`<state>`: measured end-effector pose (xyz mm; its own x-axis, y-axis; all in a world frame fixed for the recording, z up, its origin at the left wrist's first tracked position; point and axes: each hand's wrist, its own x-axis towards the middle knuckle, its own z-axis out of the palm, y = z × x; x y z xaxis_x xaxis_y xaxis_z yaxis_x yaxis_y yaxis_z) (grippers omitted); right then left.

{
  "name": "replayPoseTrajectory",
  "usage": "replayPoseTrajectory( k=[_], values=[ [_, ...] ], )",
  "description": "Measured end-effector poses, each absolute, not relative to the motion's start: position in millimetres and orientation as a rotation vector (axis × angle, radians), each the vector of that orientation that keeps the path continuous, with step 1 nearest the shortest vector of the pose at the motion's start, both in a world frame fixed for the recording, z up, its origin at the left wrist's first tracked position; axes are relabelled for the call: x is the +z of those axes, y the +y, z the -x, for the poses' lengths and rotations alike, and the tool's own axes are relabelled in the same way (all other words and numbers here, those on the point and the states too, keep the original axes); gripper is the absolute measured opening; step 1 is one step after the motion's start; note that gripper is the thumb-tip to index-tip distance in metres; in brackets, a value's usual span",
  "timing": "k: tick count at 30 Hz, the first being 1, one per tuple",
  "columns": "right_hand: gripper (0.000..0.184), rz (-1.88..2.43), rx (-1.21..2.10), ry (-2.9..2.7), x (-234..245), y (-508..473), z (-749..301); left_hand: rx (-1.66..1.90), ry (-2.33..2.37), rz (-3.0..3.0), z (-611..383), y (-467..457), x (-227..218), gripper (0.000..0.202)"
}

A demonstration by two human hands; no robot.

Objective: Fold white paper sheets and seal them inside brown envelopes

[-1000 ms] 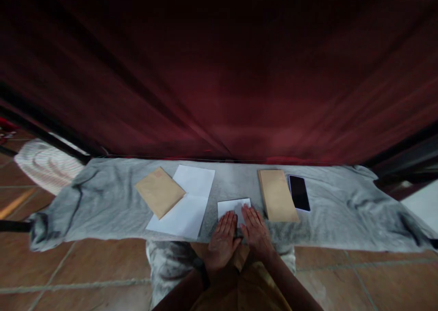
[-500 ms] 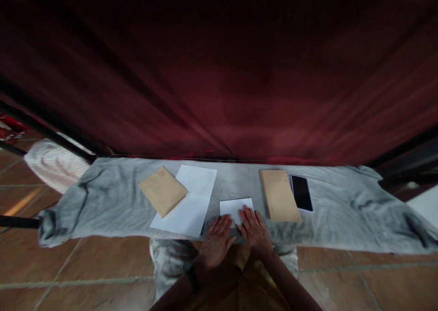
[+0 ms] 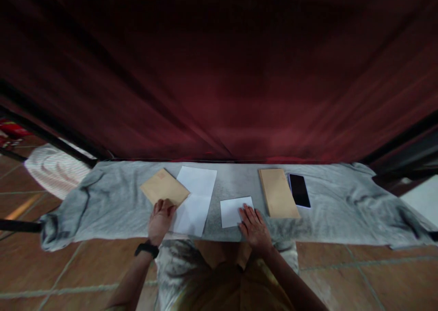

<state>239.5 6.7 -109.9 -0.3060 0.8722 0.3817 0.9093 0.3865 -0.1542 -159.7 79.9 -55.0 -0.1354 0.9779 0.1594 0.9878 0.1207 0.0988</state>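
Observation:
A small folded white paper (image 3: 232, 211) lies on the grey cloth (image 3: 328, 201) in front of me. My right hand (image 3: 253, 226) rests flat on its right edge, fingers stretched out. My left hand (image 3: 160, 219) has reached left and lies on the near corner of a brown envelope (image 3: 164, 188), fingers flat and touching it. That envelope sits partly on a large white sheet (image 3: 193, 200). A black wristband is on my left wrist.
A stack of brown envelopes (image 3: 277, 192) lies right of the folded paper, with a dark phone (image 3: 299, 190) beside it. A dark red curtain (image 3: 219, 74) hangs behind the cloth. Tiled floor (image 3: 68, 274) runs in front, and a striped cloth (image 3: 54, 167) lies far left.
My left hand left the folded paper and moved left onto the brown envelope. My right hand stayed on the folded paper.

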Motion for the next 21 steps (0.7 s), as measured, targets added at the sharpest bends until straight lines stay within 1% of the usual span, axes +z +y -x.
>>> replayPoseTrajectory(
  k=[4,9,12,18,21],
  values=[
    [0.054,1.53,-0.145,-2.266,-112,7,-240,-0.08,-2.349,1.994,151,76,-53,0.05],
    [0.056,1.542,-0.148,-2.258,-115,7,-240,0.096,-2.293,2.121,156,83,-41,0.045],
    [0.056,1.545,-0.139,-2.264,-116,7,-240,0.086,-2.308,2.124,158,86,-35,0.043],
    [0.057,1.541,-0.152,-2.254,-118,6,-240,-0.046,-2.388,2.098,164,90,-31,0.05],
    [0.055,1.552,-0.162,-2.261,-118,6,-240,0.034,-2.342,2.146,165,90,-29,0.046]
  ],
)
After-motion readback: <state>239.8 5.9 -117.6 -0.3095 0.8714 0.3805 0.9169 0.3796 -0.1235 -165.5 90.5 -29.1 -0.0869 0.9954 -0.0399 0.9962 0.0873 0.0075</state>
